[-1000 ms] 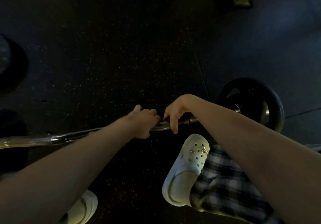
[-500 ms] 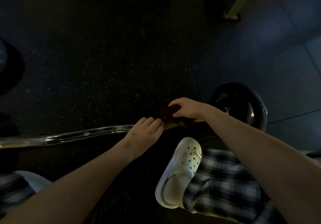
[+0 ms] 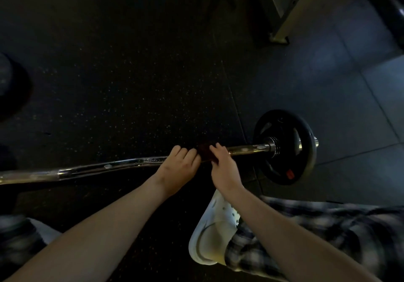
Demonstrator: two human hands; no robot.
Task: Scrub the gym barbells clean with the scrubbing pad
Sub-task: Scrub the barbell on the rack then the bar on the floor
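Chrome barbell [image 3: 98,168] flat on the floor [image 3: 131,80], dark scrubbing pad [image 3: 205,153] on its bar near the plate [image 3: 282,126]. Pad gripped against the bar by right hand [image 3: 223,166]; left hand [image 3: 179,169] curled over the bar just beside, possibly touching it.

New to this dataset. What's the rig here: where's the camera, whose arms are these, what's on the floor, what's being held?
There is no robot here. A person works with two bare hands, and every picture comes from one wide-angle camera worn on their head, looking forward and down. That is why both forearms reach in from the bottom edge.

A barbell lies across a dark speckled floor, with a black weight plate on its right end. The right hand holds a dark scrubbing pad against the bar. The left hand holds the bar just beside the pad.

Lower down you can see the person's own white shoe and plaid trousers. The light is dim, so finer detail on the pad cannot be made out.
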